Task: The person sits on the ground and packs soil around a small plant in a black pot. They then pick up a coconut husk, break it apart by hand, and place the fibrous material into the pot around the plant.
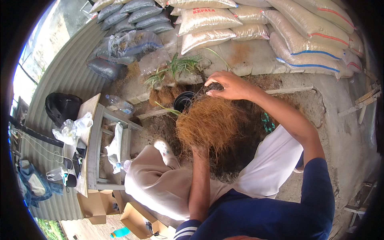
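Observation:
My left hand (200, 147) is mostly hidden under a large loose mat of brown coconut fibre (210, 123), which rests on it. Beyond the fibre's far edge, my right hand (229, 85) grips a clump of dark soil and roots (214, 87) between thumb and fingers. A black plastic pot (183, 101) sits just left of the clump, partly covered by thin roots. One long green leaf (168, 109) sticks out at the fibre's left side. Behind the pot, green plants (174, 67) stand with their bases wrapped in fibre balls (165, 95).
Full sacks (210, 22) are stacked along the back. To the left stand a wooden table (88, 144) with plastic bags, a large plastic bottle (120, 105) and open cardboard boxes (139, 219). Dark soil (249, 144) covers the ground between my legs, with a green netted item (267, 122) on it.

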Demonstrator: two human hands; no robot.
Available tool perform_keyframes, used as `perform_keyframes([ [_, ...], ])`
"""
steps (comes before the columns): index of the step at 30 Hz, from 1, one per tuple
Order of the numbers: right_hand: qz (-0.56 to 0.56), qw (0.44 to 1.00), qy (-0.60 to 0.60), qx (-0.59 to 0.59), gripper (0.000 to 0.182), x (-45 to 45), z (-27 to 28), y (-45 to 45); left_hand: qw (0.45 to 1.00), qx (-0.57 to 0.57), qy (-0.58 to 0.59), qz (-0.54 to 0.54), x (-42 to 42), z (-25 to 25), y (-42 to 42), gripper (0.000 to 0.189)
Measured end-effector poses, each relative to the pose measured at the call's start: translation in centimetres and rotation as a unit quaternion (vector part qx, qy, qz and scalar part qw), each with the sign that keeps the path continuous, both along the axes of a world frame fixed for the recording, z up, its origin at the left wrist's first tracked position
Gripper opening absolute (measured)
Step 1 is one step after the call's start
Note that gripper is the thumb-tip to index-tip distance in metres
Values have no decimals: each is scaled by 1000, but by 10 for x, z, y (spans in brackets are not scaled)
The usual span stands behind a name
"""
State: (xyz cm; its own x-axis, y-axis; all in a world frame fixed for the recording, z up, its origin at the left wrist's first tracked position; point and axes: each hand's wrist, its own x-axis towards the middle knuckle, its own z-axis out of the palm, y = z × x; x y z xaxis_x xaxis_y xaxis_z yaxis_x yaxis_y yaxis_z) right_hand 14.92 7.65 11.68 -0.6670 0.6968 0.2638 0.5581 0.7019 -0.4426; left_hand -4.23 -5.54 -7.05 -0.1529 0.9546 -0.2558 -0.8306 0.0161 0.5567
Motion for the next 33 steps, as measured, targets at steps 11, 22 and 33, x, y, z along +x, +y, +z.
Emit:
perform_keyframes([
  [11,37,990,-137,16,34,0,-72,-4,987,94,-85,-103,5,-49,43,46],
  [22,-41,984,107,-139,27,15,-101,30,981,1,-166,-99,-3,-62,53,45],
  [33,-19,944,218,-248,22,20,-112,47,985,-131,4,-108,-4,-59,63,47],
])
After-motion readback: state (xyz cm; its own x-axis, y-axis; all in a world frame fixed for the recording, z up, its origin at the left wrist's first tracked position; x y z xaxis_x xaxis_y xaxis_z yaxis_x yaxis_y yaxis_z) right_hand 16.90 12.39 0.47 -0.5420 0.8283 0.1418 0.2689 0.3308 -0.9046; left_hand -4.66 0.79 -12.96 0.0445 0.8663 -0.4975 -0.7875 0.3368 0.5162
